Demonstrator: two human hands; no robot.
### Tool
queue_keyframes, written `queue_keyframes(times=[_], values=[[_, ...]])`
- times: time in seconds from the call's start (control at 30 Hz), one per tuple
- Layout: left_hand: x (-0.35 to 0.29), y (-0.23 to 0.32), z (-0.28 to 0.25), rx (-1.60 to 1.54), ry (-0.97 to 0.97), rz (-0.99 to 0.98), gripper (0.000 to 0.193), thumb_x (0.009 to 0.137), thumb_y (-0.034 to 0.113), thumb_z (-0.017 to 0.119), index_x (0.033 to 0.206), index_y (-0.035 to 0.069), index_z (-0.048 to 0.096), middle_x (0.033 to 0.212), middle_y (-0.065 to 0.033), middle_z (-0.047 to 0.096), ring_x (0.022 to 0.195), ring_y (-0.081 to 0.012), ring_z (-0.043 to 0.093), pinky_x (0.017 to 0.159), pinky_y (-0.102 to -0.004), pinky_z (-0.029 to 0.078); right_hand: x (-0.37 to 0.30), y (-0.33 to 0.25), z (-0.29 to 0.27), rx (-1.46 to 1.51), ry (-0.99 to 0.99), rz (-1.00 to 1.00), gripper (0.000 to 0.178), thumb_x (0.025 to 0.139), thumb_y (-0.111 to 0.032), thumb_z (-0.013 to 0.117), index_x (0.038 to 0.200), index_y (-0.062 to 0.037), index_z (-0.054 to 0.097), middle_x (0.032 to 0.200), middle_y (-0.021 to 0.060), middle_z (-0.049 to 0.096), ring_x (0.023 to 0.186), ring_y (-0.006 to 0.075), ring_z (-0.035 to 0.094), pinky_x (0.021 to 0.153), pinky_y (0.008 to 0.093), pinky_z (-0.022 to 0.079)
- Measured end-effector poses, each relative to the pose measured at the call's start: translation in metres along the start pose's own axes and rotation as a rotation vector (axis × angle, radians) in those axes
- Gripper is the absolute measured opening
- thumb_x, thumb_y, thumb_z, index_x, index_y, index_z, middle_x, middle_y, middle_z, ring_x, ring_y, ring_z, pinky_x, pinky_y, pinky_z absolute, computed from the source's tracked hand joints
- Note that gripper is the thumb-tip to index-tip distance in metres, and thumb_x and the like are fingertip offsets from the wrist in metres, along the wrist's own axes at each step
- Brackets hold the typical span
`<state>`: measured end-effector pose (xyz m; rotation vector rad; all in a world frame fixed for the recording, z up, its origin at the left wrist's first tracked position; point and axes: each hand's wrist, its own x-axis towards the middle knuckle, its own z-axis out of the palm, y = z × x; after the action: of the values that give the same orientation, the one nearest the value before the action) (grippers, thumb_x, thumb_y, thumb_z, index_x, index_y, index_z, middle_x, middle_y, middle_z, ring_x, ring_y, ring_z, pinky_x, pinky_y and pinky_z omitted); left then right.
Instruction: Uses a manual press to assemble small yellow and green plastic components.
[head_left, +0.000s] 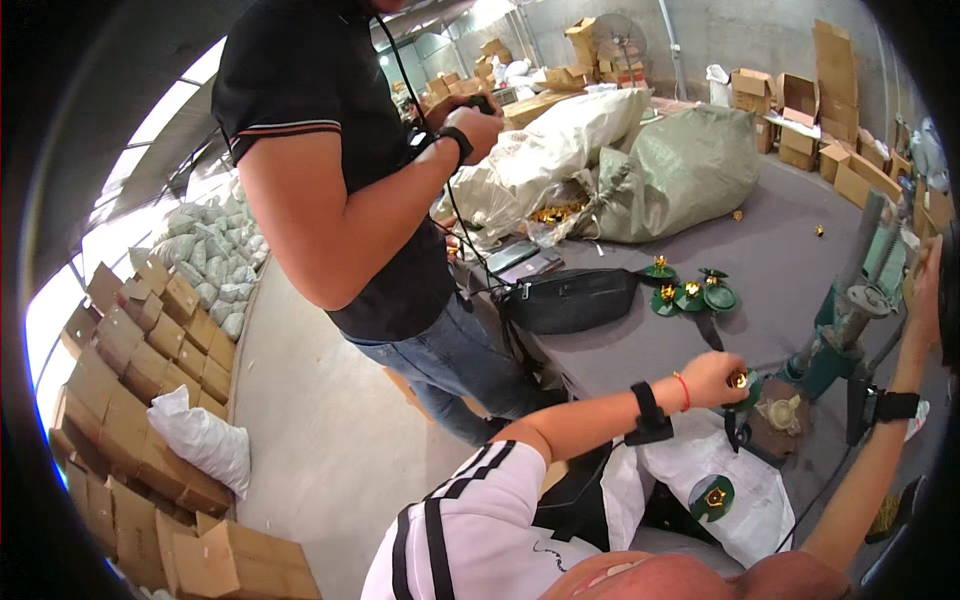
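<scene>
My left hand (710, 380) pinches a green disc (750, 392) with a small gold-coloured ornament on it, close to the base of a green hand press (832, 335). My right hand (926, 285) is raised at the right edge, beside the press. Its fingers seem to curl round a dark handle (950, 300), partly cut off by the edge. A second green disc with a gold ornament (713, 498) lies on the white sack (760, 490) over my lap. Several similar green and gold pieces (692, 294) sit in a cluster on the grey table.
A person (330, 180) in a black shirt stands at the left, holding a small dark object. A black waist bag (570, 300) lies on the grey table (640, 345). Large sacks (690, 170) fill its far side. Cardboard boxes (150, 400) are stacked at left.
</scene>
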<state>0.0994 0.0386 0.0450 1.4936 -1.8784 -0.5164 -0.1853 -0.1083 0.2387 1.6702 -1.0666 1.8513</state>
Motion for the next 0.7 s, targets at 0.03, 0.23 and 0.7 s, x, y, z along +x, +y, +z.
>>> queue_keyframes(times=[0.03,0.23,0.7], values=[[-0.003,-0.001,0.01,0.004,0.037,-0.045,0.032,0.072,0.028,0.072,0.092,0.003,0.065,0.082,-0.0172,0.066,0.079,-0.0334,0.064,0.07,-0.0394,0.051,-0.012,0.019,0.027,0.104,-0.112,0.247,0.028,0.094,-0.029,0.049,0.099,-0.0029,0.06,0.085,0.0089,0.061,0.078,0.019,0.054,0.067,0.0305,0.043],[0.004,-0.008,0.048,0.015,0.017,-0.046,0.03,0.072,0.026,0.071,0.089,0.001,0.064,0.079,-0.0157,0.065,0.073,-0.0283,0.064,0.067,-0.038,0.051,-0.016,-0.025,0.017,-0.092,-0.096,0.131,0.036,0.094,-0.032,0.054,0.111,-0.0024,0.064,0.101,0.0118,0.068,0.089,0.0202,0.065,0.076,0.0309,0.048],[0.016,0.006,0.084,0.066,0.18,0.104,0.04,0.067,0.025,0.082,0.095,0.001,0.068,0.083,-0.0069,0.061,0.08,-0.0199,0.056,0.072,-0.0323,0.046,0.005,-0.019,0.034,0.575,-0.228,0.261,0.038,0.094,-0.032,0.047,0.076,0.0004,0.054,0.063,0.0025,0.052,0.059,0.0122,0.048,0.056,0.0312,0.039]])
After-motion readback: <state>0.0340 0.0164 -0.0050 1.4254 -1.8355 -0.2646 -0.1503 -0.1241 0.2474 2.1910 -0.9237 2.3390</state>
